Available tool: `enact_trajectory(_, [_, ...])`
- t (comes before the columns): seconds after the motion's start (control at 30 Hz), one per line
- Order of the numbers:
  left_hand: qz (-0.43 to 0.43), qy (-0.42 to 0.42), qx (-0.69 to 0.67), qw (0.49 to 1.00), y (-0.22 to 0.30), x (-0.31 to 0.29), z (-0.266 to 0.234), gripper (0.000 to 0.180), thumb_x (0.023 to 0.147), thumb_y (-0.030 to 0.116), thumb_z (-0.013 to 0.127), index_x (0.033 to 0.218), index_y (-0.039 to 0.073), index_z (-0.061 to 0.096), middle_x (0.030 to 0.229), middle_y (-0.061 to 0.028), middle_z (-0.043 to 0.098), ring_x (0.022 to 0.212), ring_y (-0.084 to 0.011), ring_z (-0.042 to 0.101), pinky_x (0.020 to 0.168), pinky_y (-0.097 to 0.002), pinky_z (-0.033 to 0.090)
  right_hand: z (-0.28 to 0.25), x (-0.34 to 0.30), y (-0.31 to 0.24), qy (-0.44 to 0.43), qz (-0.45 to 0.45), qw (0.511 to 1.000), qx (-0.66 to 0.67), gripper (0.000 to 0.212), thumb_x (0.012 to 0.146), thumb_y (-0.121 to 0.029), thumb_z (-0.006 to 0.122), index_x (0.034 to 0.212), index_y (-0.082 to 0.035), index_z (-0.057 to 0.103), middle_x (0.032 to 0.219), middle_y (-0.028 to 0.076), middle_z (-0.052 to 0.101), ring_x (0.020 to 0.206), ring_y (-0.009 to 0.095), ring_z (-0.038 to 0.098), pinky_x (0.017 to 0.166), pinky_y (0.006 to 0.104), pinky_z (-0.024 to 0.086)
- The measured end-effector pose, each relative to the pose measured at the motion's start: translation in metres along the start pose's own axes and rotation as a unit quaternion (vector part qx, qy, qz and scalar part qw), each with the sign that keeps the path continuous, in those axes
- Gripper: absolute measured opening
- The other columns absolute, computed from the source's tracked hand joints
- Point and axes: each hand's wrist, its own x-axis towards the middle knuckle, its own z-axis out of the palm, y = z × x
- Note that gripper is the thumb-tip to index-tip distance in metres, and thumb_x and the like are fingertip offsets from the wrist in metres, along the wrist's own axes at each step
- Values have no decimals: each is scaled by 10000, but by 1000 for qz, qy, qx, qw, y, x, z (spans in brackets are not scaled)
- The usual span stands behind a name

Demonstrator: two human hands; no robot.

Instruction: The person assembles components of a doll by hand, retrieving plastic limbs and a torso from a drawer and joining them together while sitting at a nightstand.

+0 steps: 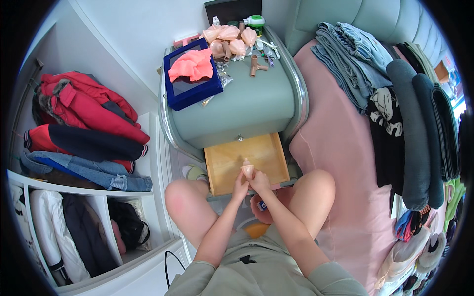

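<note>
Between my legs, both hands are raised close together in front of an open wooden drawer (222, 172). My left hand (240, 187) and my right hand (259, 182) are closed round a small peach-coloured piece with a narrow tip (247, 169). Its exact kind is too small to make out. The drawer is pulled out of a grey-green nightstand (237, 111). On top of that stand lie several peach plastic pieces (228, 33), a brown T-shaped piece (256, 66) and a blue tray (191, 101) with a coral cloth (191, 65) in it.
A pink-covered bed (331, 143) on the right bears folded jeans (348, 54) and rolled dark clothes (410, 133). At left, a white wardrobe (153, 207) holds red jackets (94, 106) and denim (89, 170). A pink bowl (281, 196) is partly hidden by my right forearm.
</note>
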Motion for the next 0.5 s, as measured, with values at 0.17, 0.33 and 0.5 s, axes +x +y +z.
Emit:
enact_trajectory(0.17, [-81, -34, -60, 994, -1, 24, -5, 476, 819, 5, 381, 1285, 89, 341, 1069, -119, 521, 554, -134, 584, 378, -208, 429, 10, 23, 10, 4, 19, 999, -45, 286, 742, -324, 577, 906, -91, 599, 759, 150, 623, 752, 320, 608, 682, 418, 481])
enact_trajectory(0.33, [-88, -43, -77, 992, -20, 37, -11, 445, 834, 28, 381, 1268, 120, 348, 1070, -119, 522, 471, -131, 561, 325, -198, 376, 25, 26, 19, 14, 19, 1000, 3, 248, 739, -273, 585, 902, -85, 593, 748, 141, 625, 740, 325, 608, 684, 416, 485])
enact_trajectory(0.5, [-141, 11, -97, 985, -2, 31, -1, 441, 833, 36, 410, 1265, 89, 334, 1074, -116, 521, 475, -133, 561, 326, -206, 386, 24, 25, 20, 9, 20, 1000, 14, 285, 714, -179, 603, 966, -55, 559, 773, 173, 616, 760, 347, 599, 696, 423, 482])
